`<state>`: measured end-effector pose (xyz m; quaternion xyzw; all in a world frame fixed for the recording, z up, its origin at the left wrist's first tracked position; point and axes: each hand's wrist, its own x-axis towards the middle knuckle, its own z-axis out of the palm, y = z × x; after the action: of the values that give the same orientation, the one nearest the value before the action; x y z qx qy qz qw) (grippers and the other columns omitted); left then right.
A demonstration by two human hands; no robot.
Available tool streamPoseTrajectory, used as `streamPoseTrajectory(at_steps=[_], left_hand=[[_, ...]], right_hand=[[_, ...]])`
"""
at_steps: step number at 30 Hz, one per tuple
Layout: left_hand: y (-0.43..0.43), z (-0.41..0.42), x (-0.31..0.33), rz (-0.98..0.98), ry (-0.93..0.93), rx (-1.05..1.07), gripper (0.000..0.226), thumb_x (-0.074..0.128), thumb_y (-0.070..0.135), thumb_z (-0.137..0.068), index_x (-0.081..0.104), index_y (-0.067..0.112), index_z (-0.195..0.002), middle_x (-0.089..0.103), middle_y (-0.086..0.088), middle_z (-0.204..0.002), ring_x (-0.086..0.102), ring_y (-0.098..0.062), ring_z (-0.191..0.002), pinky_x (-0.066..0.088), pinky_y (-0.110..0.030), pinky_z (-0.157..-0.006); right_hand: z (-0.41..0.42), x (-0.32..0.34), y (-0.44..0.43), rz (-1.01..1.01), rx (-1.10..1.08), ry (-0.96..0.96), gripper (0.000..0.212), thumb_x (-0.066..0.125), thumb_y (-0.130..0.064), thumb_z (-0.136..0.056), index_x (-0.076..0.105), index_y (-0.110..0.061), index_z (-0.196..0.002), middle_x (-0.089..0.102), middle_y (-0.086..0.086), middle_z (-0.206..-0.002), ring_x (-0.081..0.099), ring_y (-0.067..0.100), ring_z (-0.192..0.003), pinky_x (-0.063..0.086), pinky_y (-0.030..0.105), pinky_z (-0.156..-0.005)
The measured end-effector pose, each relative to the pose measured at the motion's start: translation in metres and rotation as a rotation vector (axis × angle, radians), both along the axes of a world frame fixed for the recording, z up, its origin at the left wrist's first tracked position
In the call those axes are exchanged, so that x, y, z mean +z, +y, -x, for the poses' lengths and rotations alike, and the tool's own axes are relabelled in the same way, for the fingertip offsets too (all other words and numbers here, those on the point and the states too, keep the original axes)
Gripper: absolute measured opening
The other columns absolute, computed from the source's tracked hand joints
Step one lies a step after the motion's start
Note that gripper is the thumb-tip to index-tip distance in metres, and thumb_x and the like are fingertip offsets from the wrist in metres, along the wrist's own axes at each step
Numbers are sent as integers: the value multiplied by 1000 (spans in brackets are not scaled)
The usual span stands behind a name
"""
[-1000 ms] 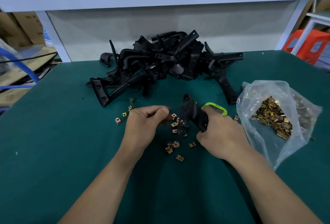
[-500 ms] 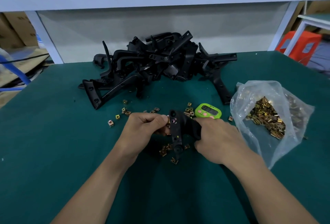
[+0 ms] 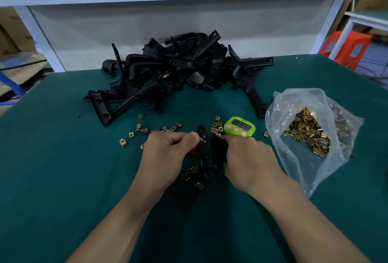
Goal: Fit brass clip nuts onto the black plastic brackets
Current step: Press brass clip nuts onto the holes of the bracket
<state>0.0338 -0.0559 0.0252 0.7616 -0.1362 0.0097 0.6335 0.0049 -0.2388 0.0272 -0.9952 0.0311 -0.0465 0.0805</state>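
Note:
A black plastic bracket (image 3: pixel 206 153) stands roughly upright between my hands over the green table (image 3: pixel 63 178). My right hand (image 3: pixel 247 162) grips its right side. My left hand (image 3: pixel 170 155) pinches a brass clip nut (image 3: pixel 202 139) against the bracket's upper left edge with thumb and forefinger. Several loose brass clip nuts (image 3: pixel 190 172) lie under and around the bracket, and more clip nuts (image 3: pixel 144 129) are scattered to the left. A heap of black brackets (image 3: pixel 178 73) fills the back of the table.
A clear plastic bag (image 3: pixel 310 134) full of brass clip nuts lies open at the right. A green digital timer (image 3: pixel 240 126) sits just behind my right hand. A white shelf frame (image 3: pixel 42 38) rises behind the table, and an orange stool (image 3: pixel 346 48) stands at the far right.
My right hand has turned the bracket from slanting to nearly upright and drawn it closer. My left hand has brought the clip nut to its upper edge. The camera has tilted slightly.

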Motion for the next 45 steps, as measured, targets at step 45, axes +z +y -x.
streamPoseTrajectory(at_steps=[45], left_hand=[[-20, 6, -11, -787, -321, 90, 22, 76, 38, -86, 74, 18, -97, 61, 3, -94, 53, -18, -94, 32, -25, -74]], right_hand=[[-8, -11, -2, -209, -133, -204, 40, 64, -24, -77, 50, -26, -114, 39, -7, -69, 42, 33, -69, 34, 38, -68]])
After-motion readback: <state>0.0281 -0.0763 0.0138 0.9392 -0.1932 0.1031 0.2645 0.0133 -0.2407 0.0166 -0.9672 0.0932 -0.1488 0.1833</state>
